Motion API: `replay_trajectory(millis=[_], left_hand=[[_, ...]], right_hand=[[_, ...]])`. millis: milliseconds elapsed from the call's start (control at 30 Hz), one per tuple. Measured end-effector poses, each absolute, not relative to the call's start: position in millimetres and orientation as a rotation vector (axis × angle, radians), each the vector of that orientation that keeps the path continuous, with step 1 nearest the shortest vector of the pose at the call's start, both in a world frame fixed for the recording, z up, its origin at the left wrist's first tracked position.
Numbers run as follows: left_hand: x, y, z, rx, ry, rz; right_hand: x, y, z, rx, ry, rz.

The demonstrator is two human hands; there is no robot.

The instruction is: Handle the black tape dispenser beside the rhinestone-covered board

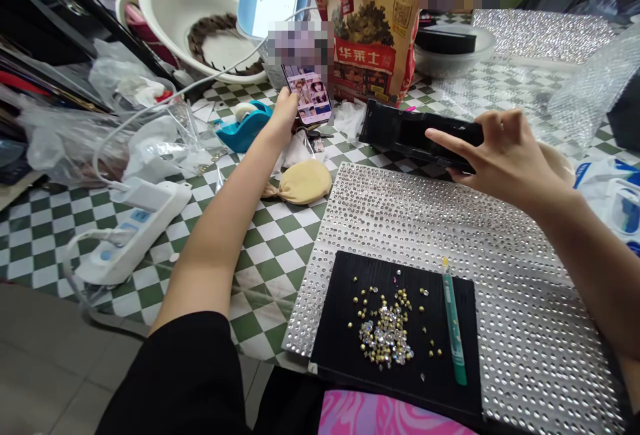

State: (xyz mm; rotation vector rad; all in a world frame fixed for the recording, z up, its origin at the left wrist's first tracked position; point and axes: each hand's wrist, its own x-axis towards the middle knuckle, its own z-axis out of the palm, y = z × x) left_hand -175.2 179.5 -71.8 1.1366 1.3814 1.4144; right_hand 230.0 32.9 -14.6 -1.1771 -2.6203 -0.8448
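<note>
My left hand (pixel 283 117) reaches far forward and touches a lit phone (pixel 313 96) that leans against a printed paper bag (pixel 375 22); its fingers curl at the phone's left edge. My right hand (pixel 493 152) grips a black oblong case (pixel 407 132) above the table, with the index finger stretched along its side. In front of me lies a black tray (pixel 345 318) with a pile of small rhinestones (pixel 385 335) and a green pen tool (pixel 454 328). The tray rests on a sheet covered in rhinestones (pixel 425 215).
A white power strip (pixel 135 228) with cables lies at the left on the green checked table (pixel 270 242). Behind are a teal tape dispenser (pixel 245 128), a tan pouch (pixel 303 182), white and blue basins (pixel 180 2), plastic bags and more rhinestone sheets (pixel 540 35).
</note>
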Motion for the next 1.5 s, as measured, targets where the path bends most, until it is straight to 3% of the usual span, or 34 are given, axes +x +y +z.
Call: replay_trajectory(millis=[433,800,1033,1267,1500], left_hand=[[-175.9,181.7,-73.8,1.154,1.364,1.417],[-172.2,176.0,-65.7,1.147,1.447,1.377],[-174.2,178.2,-66.5,1.14,1.482,1.363],[-170.0,176.7,-58.6,1.156,1.407,1.323],[-171.9,180.9,-60.9,1.1,1.337,1.339]], right_hand=[[233.6,35.6,-17.6,-1.091,-2.585,-0.974],[238.7,40.0,-20.9,-1.217,-2.63,-0.684],[233.4,36.4,-16.7,-1.103,-2.595,-0.987],[225.5,28.8,-11.9,-1.188,-2.615,-1.028],[239.1,39.0,-20.1,-1.147,-2.609,-0.823]])
